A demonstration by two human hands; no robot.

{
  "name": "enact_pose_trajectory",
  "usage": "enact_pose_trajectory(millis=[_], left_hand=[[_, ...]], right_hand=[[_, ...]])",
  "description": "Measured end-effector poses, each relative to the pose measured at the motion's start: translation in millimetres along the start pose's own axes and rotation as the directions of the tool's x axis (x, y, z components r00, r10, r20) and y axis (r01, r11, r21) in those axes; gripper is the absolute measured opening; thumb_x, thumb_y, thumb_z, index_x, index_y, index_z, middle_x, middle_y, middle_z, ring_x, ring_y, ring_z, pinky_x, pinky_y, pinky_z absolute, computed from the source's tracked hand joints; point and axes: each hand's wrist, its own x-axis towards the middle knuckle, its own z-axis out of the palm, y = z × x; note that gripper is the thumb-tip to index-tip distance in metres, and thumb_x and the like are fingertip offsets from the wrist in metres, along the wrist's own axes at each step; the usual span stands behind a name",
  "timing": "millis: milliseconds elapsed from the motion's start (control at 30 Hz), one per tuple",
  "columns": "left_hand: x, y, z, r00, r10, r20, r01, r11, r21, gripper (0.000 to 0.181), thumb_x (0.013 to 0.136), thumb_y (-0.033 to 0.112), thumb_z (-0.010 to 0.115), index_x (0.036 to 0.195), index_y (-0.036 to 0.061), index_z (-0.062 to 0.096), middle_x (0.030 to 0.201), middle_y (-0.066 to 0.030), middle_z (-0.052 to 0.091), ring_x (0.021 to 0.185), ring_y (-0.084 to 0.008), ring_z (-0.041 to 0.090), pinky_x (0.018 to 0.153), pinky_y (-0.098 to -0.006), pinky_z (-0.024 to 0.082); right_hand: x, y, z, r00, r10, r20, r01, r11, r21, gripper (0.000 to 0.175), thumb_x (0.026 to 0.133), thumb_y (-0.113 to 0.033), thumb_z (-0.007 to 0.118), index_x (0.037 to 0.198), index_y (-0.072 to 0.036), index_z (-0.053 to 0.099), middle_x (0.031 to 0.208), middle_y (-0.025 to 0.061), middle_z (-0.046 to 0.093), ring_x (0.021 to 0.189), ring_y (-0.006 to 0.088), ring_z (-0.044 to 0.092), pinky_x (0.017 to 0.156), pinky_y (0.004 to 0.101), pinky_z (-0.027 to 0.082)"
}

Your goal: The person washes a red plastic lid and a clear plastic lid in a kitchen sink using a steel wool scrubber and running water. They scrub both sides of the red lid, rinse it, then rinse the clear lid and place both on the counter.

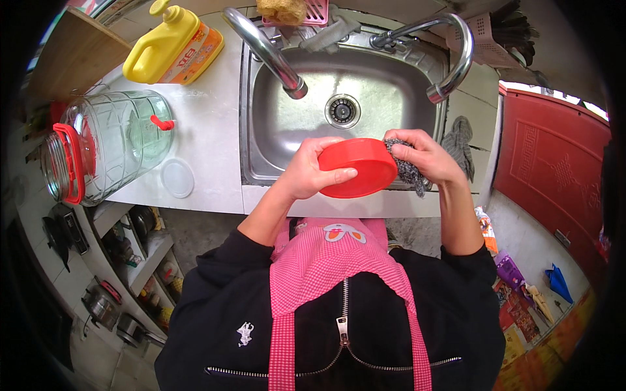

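My left hand (315, 171) grips a round red plastic lid (362, 168) by its left side, with the thumb across the face turned toward me. A dark grey cloth (410, 171) is pinched in my right hand (423, 154) and pressed against the lid's right rim. Both hands hover over the front edge of a stainless steel sink (313, 117). The drain strainer (343, 111) shows beyond the lid. What lies on the lid's far side is hidden.
Two chrome faucets (266, 54) (455, 49) arch over the sink. On the left counter are a large glass jar (122, 139), a translucent lid (177, 178) and a yellow pump jug (173, 49). A grey cloth (459, 146) lies right of the sink, near a red door (552, 171).
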Motion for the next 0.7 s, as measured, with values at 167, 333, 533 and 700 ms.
enact_pose_trajectory(millis=[167, 333, 533, 700], left_hand=[[5, -3, -1, 0.992, -0.019, 0.128, -0.04, 0.896, 0.443, 0.035, 0.073, 0.018, 0.078, 0.101, -0.0012, 0.066, 0.084, -0.0083, 0.068, 0.078, -0.0131, 0.064, 0.074, -0.0286, 0.051], [-4, 2, 3, 0.998, -0.009, -0.066, 0.008, 1.0, -0.028, 0.036, 0.073, 0.016, 0.079, 0.101, -0.0033, 0.066, 0.089, -0.0067, 0.069, 0.078, -0.0124, 0.063, 0.075, -0.0284, 0.052], [3, 2, -5, 0.994, -0.04, 0.097, 0.022, 0.983, 0.181, 0.031, 0.073, 0.013, 0.078, 0.098, -0.0014, 0.067, 0.083, -0.003, 0.067, 0.075, -0.0098, 0.06, 0.072, -0.0283, 0.05], [1, -6, -2, 0.999, -0.04, 0.014, 0.039, 0.998, 0.051, 0.034, 0.073, 0.012, 0.076, 0.103, -0.0028, 0.067, 0.09, -0.005, 0.069, 0.08, -0.0115, 0.062, 0.076, -0.0283, 0.051]], right_hand=[[23, -15, 5, 0.985, -0.069, 0.161, 0.129, 0.909, -0.397, 0.022, 0.094, -0.018, 0.056, 0.099, 0.002, 0.061, 0.089, 0.0033, 0.063, 0.083, 0.0105, 0.053, 0.079, 0.0282, 0.044], [13, 4, -8, 0.987, 0.078, 0.141, -0.072, 0.996, -0.047, 0.025, 0.097, -0.023, 0.056, 0.1, 0.002, 0.06, 0.092, -0.0017, 0.059, 0.087, 0.0062, 0.049, 0.081, 0.0254, 0.042], [13, -3, 5, 0.987, -0.103, 0.121, 0.117, 0.986, -0.117, 0.023, 0.096, -0.021, 0.056, 0.095, 0.002, 0.059, 0.086, 0.0019, 0.056, 0.086, 0.0089, 0.049, 0.082, 0.0269, 0.041], [23, -20, 2, 0.99, 0.022, 0.137, 0.016, 0.964, -0.266, 0.023, 0.095, -0.02, 0.055, 0.089, 0.003, 0.057, 0.079, 0.0035, 0.051, 0.08, 0.0107, 0.048, 0.077, 0.029, 0.042]])
